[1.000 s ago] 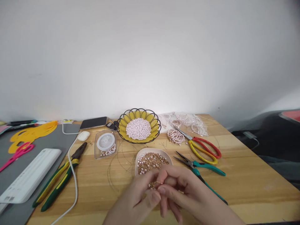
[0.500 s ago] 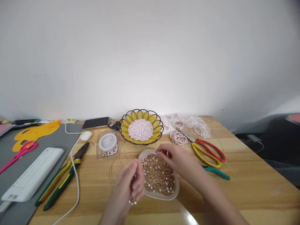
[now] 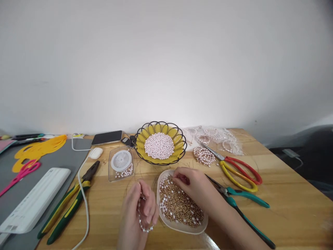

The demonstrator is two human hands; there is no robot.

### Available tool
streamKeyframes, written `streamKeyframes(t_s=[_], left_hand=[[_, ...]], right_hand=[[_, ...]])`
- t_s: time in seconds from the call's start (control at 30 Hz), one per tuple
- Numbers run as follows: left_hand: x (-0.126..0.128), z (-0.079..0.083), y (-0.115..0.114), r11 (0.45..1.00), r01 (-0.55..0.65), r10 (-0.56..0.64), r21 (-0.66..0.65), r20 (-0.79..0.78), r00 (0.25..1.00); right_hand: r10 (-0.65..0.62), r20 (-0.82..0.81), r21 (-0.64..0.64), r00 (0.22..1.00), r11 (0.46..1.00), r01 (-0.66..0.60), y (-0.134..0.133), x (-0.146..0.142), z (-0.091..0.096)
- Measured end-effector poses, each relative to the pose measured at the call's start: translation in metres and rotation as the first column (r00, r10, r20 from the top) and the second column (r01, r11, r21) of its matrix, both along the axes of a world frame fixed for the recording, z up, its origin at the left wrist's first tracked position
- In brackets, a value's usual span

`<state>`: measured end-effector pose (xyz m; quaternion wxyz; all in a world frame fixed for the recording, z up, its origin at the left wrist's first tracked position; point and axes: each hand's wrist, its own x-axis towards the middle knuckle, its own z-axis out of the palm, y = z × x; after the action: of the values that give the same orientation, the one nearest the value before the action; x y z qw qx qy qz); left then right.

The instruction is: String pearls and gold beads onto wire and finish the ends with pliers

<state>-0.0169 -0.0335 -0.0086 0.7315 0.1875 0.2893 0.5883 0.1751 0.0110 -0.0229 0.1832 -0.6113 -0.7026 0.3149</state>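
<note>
My left hand (image 3: pixel 134 211) is closed around a strand of small beads (image 3: pixel 141 222), which hangs in a loop below the curled fingers. To its right stands a white tray (image 3: pixel 159 198) filled with gold beads (image 3: pixel 177 205) and some pearly ones. Over the tray's far edge, my right hand (image 3: pixel 192 182) has its fingertips pinched together, low against the beads. Whatever lies between those fingertips is too small to make out.
Behind the tray is a yellow basket (image 3: pixel 140 139) of pink beads. Coiled bead strands (image 3: pixel 204 156), red-and-yellow scissors (image 3: pixel 241 173) and teal pliers (image 3: pixel 247 196) lie right. A clear box (image 3: pixel 111 175), green-yellow pliers (image 3: pixel 70 201) and white cable (image 3: pixel 84 201) lie left.
My right hand has dipped lower toward the beads. My left hand has turned, showing more of the bead strand. The view has shifted a little, revealing more of the teal pliers.
</note>
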Motion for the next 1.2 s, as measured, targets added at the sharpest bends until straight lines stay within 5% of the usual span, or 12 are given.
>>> streamKeyframes(t_s=[0.23,0.4,0.63,0.83,1.07,1.2], left_hand=[[0.004,0.0,-0.006,0.978,0.192,-0.203,-0.079,-0.16,0.966],[0.007,0.002,-0.005,0.962,0.246,-0.267,-0.122,-0.205,0.942],[0.004,-0.008,-0.01,0.928,0.364,-0.369,-0.085,-0.35,0.861],[0.004,0.002,-0.014,0.91,0.413,-0.368,-0.044,-0.544,0.754],[0.004,0.007,-0.014,0.869,0.487,-0.464,-0.082,-0.475,0.748],[0.004,0.007,-0.013,0.887,0.46,-0.417,-0.036,-0.491,0.765]], right_hand=[[-0.004,-0.519,-0.19,0.855,0.976,-0.111,-0.004,0.013,0.014],[-0.034,-0.706,-0.227,0.708,0.957,-0.181,-0.01,0.003,0.03],[-0.007,-0.819,-0.176,0.573,0.955,-0.24,-0.023,-0.007,0.037],[-0.022,-0.865,-0.203,0.501,0.929,-0.31,-0.023,-0.01,0.031],[-0.057,-0.88,-0.231,0.471,0.918,-0.322,-0.028,-0.011,0.03],[-0.045,-0.879,-0.232,0.474,0.91,-0.344,-0.031,-0.008,0.031]])
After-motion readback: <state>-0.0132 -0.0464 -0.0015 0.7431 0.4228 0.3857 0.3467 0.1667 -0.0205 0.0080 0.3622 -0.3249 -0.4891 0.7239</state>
